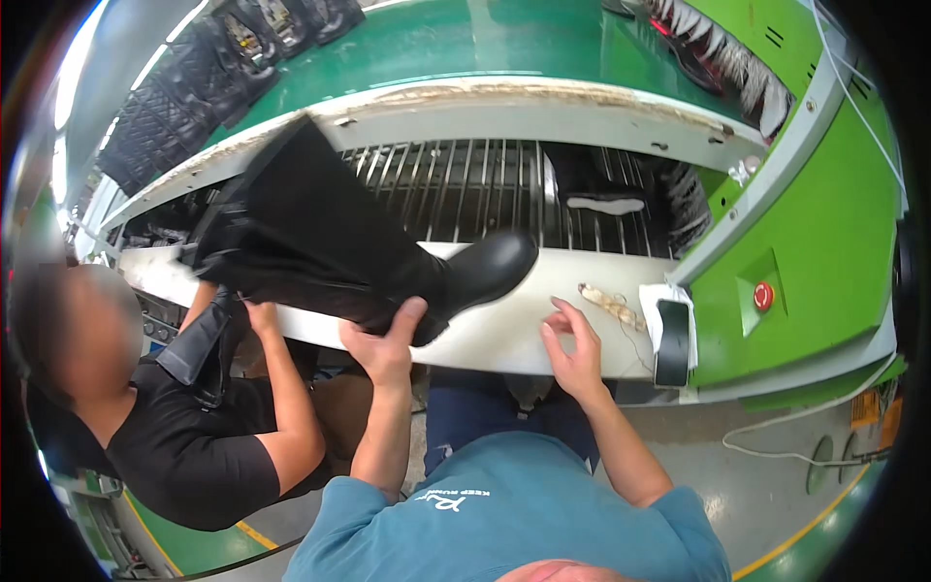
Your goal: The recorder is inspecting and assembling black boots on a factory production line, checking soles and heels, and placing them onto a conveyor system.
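A tall black boot lies tilted across the middle left, its rounded toe pointing right and its wide shaft reaching up to the left. My left hand is closed around the boot near the heel and ankle, thumb on top. To the right, apart from the boot, my right hand hovers over the white ledge with its fingers apart and nothing in them. Just beyond it on the ledge lies a small cream-coloured piece with thread or string.
At the left a co-worker handles another black boot piece. A phone rests at the ledge's right end beside a green machine panel with a red button. Behind are a metal roller rack and a green conveyor belt.
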The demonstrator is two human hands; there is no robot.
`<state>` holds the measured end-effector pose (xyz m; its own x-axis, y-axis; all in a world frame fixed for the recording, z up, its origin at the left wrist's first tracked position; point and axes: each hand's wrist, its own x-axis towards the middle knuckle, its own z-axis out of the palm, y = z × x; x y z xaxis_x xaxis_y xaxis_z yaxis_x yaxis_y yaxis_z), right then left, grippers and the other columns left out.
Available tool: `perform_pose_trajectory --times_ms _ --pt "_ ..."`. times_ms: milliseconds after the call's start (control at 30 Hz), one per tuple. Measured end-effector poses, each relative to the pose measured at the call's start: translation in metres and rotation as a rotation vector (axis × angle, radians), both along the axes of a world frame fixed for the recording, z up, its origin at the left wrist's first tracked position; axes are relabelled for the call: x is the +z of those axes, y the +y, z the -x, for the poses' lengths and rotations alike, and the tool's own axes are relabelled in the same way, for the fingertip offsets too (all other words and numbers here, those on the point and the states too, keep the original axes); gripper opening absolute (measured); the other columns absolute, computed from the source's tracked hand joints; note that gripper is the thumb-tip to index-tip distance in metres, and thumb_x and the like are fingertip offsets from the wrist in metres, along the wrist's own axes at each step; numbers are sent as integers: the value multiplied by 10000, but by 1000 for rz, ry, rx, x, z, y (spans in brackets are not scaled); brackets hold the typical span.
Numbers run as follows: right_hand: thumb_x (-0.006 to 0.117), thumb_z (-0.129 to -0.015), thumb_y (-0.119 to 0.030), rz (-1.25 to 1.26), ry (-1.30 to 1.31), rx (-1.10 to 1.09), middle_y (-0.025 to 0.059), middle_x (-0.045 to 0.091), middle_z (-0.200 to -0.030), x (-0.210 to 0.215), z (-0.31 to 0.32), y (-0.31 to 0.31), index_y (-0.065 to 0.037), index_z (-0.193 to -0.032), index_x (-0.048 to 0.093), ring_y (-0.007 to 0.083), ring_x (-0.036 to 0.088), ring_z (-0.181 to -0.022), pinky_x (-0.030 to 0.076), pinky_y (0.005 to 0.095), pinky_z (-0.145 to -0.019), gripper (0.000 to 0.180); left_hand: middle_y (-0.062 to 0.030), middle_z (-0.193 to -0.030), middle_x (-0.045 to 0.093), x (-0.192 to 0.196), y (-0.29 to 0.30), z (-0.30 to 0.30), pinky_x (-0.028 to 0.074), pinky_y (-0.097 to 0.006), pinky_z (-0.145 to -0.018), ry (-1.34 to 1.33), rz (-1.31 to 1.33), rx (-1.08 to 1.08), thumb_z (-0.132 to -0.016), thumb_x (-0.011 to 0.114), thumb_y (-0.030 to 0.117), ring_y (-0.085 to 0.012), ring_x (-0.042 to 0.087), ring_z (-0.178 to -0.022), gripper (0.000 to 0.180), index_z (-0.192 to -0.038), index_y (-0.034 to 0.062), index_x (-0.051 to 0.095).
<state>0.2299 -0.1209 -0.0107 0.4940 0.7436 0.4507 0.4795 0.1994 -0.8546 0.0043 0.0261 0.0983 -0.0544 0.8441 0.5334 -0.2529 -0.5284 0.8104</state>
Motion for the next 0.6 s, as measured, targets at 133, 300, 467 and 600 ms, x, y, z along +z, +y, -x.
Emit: perform_pose_trajectory --times_ms 133,300,467,600 --pt "772 -1010 -42 -24 -36 -20 124 742 -1006 -6 -4 0 0 -1417 667 224 745 -922 607 345 -844 422 -141 -1236 749 111 51 -21 582 -347 -1026 -261 -292 168 -873 890 -60 -214 744 -1098 510 -1322 -113 655" --pt "790 -974 -31 -4 -100 -34 126 733 -955 -5 0 7 -1 -1336 702 247 738 -830 611 359 -775 374 -169 -1300 752 238 179 -39 571 -355 -1041 -240 -586 227 -891 952 86 -213 739 -1131 580 -1344 -115 651" --pt "801 -955 -51 34 -148 -73 101 729 -922 -2 6 8 -14 -1219 744 249 752 -807 613 366 -752 272 -213 -1247 755 275 332 -45 554 -419 -1079 118 -529 741 -814 1007 477 -302 734 -1154 924 -1407 -109 609" --pt "802 -947 -63 29 -188 -83 87 728 -918 -1 11 10 -38 -1137 765 254 758 -806 607 376 -742 196 -257 -1321 756 223 428 -6 558 -458 -1076 649 -451 703 -836 958 535 -376 748 -1203 931 -1508 -4 603"
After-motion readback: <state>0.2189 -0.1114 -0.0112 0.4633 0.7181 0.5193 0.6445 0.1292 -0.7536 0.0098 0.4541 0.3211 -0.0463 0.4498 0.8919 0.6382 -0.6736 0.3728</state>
